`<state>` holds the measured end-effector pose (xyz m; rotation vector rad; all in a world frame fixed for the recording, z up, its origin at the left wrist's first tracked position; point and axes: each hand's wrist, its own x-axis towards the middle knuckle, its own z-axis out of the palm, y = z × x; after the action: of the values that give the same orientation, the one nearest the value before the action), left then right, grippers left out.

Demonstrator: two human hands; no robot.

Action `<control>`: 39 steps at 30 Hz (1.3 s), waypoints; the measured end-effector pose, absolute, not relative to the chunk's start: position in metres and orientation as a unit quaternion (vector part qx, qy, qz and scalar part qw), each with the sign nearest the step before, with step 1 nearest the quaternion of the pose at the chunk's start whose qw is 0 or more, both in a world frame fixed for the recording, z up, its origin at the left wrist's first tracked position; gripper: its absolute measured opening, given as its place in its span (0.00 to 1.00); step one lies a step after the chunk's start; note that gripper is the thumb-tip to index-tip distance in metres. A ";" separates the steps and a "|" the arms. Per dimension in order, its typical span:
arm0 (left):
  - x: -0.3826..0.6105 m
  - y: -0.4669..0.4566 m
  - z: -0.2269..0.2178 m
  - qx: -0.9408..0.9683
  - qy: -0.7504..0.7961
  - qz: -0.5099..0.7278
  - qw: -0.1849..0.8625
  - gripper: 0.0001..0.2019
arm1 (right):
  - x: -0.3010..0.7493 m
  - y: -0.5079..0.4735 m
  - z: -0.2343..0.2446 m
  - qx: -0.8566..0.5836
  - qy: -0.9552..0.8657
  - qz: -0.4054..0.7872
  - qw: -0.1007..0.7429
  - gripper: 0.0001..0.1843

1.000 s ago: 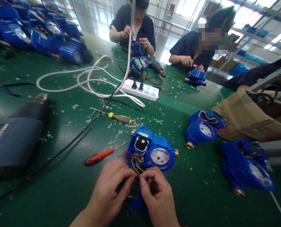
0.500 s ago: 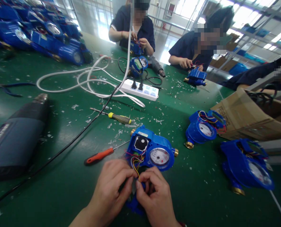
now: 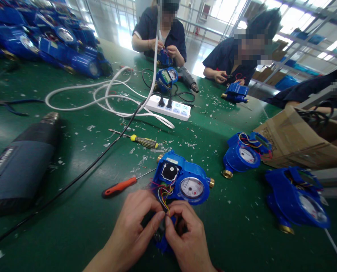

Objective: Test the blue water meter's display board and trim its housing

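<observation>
I have the blue meter (image 3: 185,181) on the green table (image 3: 80,226), centred and toward the near edge, with its dial (image 3: 191,187) facing up and its wiring side open. Coloured wires (image 3: 164,196) lead from the open side down to both hands. Right hand (image 3: 187,230): thumb and forefinger are clamped on the wires, the yellow one showing at the tips; the other fingers are curled in. Left hand (image 3: 134,226): thumb and forefinger meet at the tips, touching the same bundle; I cannot tell what lies between them. A blue part (image 3: 164,245) sits below and between the hands, mostly covered. The orange screwdriver (image 3: 120,187) lies left of the meter, its shaft pointing at the housing; the yellow screwdriver (image 3: 144,141) lies beyond, near the black cord (image 3: 95,160). The heat gun (image 3: 21,162) rests at the left edge, with pliers (image 3: 14,102) behind it. A heap of meters (image 3: 49,45) fills the far left corner. I note a power strip (image 3: 168,107) mid-table, and two spare meters (image 3: 242,156) toward the right edge, the farther one near a cardboard box (image 3: 293,138). At the far edge, two co-workers (image 3: 175,34) each handle a meter.
</observation>
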<state>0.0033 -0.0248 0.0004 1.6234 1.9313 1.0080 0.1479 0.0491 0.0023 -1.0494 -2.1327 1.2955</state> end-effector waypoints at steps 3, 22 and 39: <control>0.003 -0.026 -0.002 0.572 0.703 0.371 0.202 0.03 | 0.150 0.048 0.000 -0.405 -0.746 0.487 0.205 0.04; 0.002 -0.023 -0.008 0.551 0.724 0.363 0.201 0.04 | 0.152 0.052 -0.001 -0.420 -0.628 0.622 0.206 0.11; 0.001 -0.023 -0.008 0.506 0.744 0.391 0.196 0.07 | 0.151 0.053 -0.002 -0.414 -0.649 0.598 0.223 0.13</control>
<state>0.0006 -0.0228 -0.0081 1.4168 2.0836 1.0951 0.1511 0.0529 -0.0018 -1.1423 -1.7919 1.6524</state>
